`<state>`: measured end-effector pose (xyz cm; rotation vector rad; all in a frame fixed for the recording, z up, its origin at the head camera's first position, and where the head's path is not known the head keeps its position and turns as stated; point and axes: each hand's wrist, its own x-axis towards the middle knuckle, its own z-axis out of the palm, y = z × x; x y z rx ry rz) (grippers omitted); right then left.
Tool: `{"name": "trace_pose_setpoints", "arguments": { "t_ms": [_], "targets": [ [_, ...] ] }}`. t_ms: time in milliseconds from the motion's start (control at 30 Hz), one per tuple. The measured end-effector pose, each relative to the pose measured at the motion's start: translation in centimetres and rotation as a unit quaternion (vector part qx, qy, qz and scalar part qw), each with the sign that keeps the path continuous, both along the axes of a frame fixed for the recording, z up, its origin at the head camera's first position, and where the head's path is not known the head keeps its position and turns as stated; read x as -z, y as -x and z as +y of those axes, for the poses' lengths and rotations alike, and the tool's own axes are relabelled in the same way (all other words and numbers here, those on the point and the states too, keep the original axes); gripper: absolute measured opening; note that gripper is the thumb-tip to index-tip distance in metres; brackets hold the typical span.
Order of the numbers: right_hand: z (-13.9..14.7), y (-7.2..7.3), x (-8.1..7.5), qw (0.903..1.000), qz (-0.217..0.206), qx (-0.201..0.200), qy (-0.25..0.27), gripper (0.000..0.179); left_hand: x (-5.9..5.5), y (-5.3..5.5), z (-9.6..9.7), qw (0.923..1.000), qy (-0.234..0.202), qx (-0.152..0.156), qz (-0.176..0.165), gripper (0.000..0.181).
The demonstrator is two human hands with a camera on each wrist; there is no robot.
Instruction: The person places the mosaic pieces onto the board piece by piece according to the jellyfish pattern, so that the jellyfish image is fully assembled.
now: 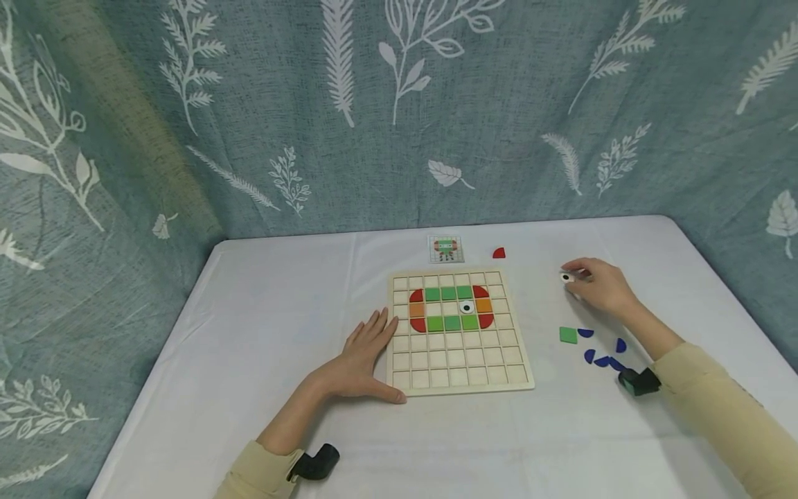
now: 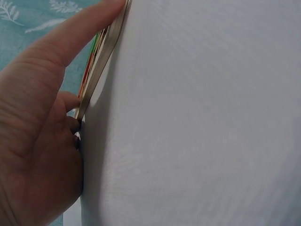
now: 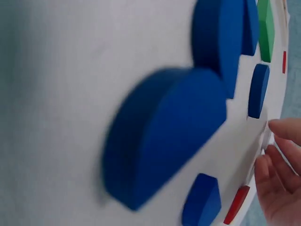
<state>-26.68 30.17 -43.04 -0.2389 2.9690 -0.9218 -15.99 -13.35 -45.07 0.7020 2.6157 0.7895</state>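
- One white cloth [image 1: 299, 291] covers the table [image 1: 611, 239], faintly creased, with soft shadows falling on it beneath both hands
- Blue-green curtain [image 1: 280, 90], printed with white leaves and sprigs, hangs behind the table's far edge and round past its left and right edges, with a browner band running down it beyond the far left corner
- Cream grid board [image 1: 461, 392] lies flat around the middle of the table, bearing red quarter-rounds [image 1: 417, 296] at the corners of a block, green squares [image 1: 450, 294] along its far and near sides, orange squares [image 1: 483, 305] at its ends and an eye tile [image 1: 467, 306] within
- Left hand [image 1: 368, 357] lies at the board's near left corner, fingers straight and spread toward its left edge, thumb at its near edge
- Right hand [image 1: 601, 284] is out toward the table's right edge, thumb and forefinger pinching a second eye tile [image 1: 566, 277], white with a black dot; whether that tile touches the cloth I cannot tell
- Loose green square [image 1: 568, 335] and five blue half-rounds [image 1: 585, 333] lie nearer than that hand, right of the board
- Small picture card [image 1: 445, 249] lies close to the far edge, just beyond the board, with a lone red piece [image 1: 499, 253] to its right
- Tan sleeves [image 1: 717, 402] each end near a black wrist device [image 1: 316, 463]
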Motion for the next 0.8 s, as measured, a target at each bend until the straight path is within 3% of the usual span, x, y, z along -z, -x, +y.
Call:
{"name": "trace_pose_setpoints", "arguments": {
  "t_ms": [333,600,800],
  "targets": [
    [-0.6,-0.1,0.4,0.9979,-0.017,-0.061,0.016,0.034,0.1,0.0,0.1,1.0,-0.003,0.0,0.002,0.126],
    [-1.7,-0.3,0.6,0.9981,0.012,-0.06,0.005,0.034,0.1,0.0,0.0,1.0,0.001,0.0,0.003,0.126],
    [-2.1,-0.4,0.8,0.9954,-0.013,-0.093,0.02,0.034,0.1,0.0,0.0,1.0,0.0,0.0,0.004,0.126]
  ]
}}
